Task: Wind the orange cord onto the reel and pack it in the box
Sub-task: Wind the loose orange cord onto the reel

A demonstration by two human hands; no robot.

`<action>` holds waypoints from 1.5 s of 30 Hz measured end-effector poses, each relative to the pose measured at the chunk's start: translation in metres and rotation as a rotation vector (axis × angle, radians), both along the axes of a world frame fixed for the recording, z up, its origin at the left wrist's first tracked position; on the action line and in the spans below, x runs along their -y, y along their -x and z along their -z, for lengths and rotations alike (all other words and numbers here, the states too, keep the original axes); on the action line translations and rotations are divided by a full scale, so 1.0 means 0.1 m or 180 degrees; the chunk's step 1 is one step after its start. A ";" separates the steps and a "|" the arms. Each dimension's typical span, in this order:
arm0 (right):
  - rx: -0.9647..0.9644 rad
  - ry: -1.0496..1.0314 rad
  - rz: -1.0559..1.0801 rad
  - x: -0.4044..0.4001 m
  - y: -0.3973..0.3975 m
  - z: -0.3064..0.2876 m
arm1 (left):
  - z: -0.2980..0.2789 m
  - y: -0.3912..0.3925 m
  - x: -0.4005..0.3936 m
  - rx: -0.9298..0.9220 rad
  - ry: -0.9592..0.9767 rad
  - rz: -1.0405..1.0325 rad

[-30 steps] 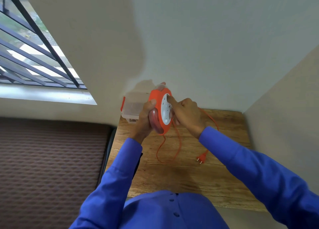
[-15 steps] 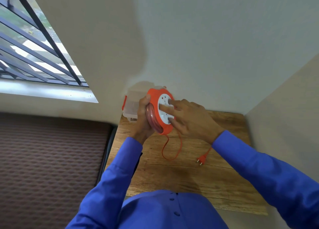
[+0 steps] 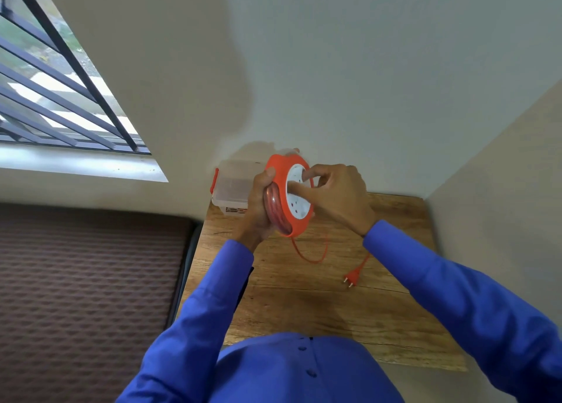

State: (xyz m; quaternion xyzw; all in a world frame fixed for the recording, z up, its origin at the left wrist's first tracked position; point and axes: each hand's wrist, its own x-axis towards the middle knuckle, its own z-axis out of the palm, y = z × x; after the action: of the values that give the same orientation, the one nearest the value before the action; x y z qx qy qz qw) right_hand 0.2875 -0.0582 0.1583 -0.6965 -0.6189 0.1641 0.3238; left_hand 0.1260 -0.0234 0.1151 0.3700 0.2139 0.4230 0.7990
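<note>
Above the wooden table (image 3: 304, 308), both hands hold the orange cord reel (image 3: 289, 194) up on edge, its white socket face turned toward the right hand (image 3: 336, 194). The left hand (image 3: 258, 208) grips the reel from behind, thumb hooked over the orange rim and the other fingers curled round the back, out of sight; just beside that thumb, wound coils show through the clear side. The right hand's fingers (image 3: 299, 190) are bent onto the white face, index and thumb pressing it, and whether they pinch a knob there is hard to make out, since the hand covers that part of the face. Below the left fingers, the orange cord (image 3: 310, 258) leaves the bottom of the reel, hangs in a loose loop onto the table and then passes under the right wrist, where part of it is hidden. Its plug (image 3: 352, 276) lies flat on the wood below the right wrist, well apart from the reel. Behind the left hand's knuckles stands the clear plastic box (image 3: 232, 187) with an orange latch, against the wall; the hand and reel cover its right side, and its label is too small to read. Blue sleeves (image 3: 213, 299) run off the lower edge.
</note>
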 end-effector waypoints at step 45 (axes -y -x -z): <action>0.1272 -0.0368 -0.1131 -0.02 0.10 0.00 | -0.31 0.23 0.17 -0.0046 0.0463 -0.0344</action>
State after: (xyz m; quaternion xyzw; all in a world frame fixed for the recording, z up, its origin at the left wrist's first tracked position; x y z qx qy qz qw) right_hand 0.2771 -0.0567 0.1581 -0.5759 -0.7914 0.0420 0.2006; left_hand 0.1030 -0.0399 0.1465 0.3019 0.2694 0.4462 0.7982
